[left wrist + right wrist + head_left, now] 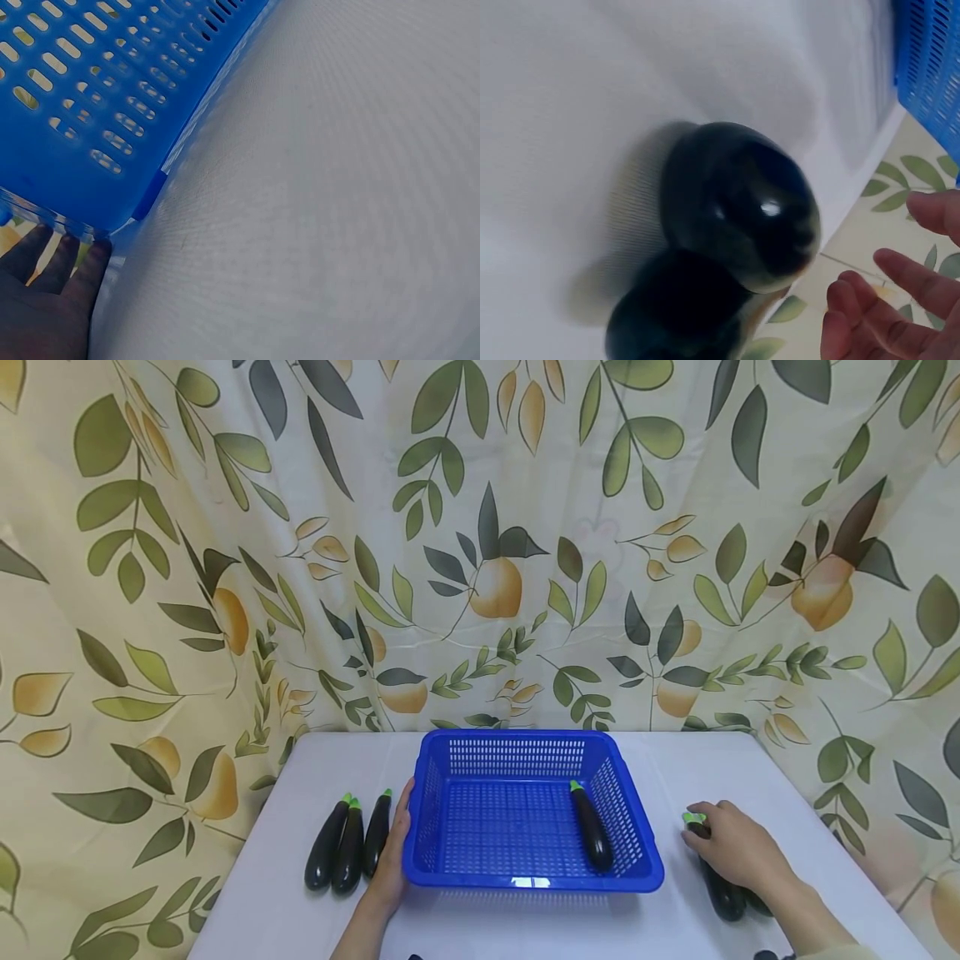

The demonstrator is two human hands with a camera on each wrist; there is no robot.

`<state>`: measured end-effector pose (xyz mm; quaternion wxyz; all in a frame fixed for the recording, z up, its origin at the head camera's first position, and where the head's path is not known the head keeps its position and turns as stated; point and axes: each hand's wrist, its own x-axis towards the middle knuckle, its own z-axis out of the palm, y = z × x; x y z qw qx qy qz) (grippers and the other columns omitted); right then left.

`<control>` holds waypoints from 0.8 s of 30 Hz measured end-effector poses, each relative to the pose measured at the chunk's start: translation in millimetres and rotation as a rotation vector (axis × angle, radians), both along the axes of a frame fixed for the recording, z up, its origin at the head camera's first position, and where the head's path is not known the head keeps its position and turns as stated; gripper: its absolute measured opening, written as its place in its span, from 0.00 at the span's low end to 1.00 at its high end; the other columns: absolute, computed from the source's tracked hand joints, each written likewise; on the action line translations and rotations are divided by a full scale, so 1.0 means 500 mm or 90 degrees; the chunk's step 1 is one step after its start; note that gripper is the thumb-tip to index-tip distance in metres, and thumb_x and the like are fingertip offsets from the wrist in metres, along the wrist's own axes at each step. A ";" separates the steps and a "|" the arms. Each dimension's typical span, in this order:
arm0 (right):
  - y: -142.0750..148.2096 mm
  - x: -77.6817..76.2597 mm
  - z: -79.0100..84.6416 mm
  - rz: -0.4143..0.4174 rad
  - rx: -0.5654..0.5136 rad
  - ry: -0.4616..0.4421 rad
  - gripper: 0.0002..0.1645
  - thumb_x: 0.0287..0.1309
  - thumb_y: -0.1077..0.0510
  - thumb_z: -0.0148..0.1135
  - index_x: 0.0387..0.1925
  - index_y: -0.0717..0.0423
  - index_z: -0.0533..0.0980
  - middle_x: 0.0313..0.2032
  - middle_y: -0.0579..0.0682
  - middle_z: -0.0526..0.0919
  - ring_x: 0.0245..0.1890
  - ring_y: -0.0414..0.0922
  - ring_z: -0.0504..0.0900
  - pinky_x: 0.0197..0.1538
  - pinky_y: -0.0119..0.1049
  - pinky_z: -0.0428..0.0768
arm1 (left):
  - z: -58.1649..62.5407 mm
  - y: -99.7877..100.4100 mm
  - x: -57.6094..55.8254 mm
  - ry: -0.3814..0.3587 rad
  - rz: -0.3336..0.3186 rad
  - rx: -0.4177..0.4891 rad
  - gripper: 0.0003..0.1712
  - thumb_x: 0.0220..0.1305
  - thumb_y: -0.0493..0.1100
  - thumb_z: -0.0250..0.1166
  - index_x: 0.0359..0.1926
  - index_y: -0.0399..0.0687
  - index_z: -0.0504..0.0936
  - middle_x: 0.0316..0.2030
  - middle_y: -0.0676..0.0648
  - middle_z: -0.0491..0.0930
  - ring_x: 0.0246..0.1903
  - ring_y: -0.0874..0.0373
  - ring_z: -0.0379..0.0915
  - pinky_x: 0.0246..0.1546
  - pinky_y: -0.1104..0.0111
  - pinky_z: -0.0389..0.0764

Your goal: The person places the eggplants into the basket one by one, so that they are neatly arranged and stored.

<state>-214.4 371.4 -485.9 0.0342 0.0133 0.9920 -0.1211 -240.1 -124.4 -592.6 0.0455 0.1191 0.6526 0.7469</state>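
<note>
A blue plastic basket stands mid-table with one dark eggplant lying inside along its right side. My left hand rests against the basket's left wall; in the left wrist view its straight fingers reach the basket's edge. To the right of the basket, my right hand is over two eggplants, its fingertips right at the green stem end. From the right wrist, the rounded ends of these eggplants show large, and the fingers are spread apart beyond them.
Three more eggplants lie side by side left of the basket, close to my left hand. A white cloth covers the table. Behind and beside it hangs a curtain printed with leaves and fruit.
</note>
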 end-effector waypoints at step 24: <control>0.011 0.019 -0.027 -0.052 0.028 -0.062 0.39 0.58 0.48 0.74 0.60 0.73 0.74 0.41 0.70 0.80 0.36 0.56 0.80 0.40 0.57 0.82 | 0.003 0.001 0.002 -0.001 -0.002 0.001 0.32 0.83 0.60 0.27 0.83 0.75 0.40 0.84 0.58 0.37 0.84 0.49 0.25 0.78 0.35 0.27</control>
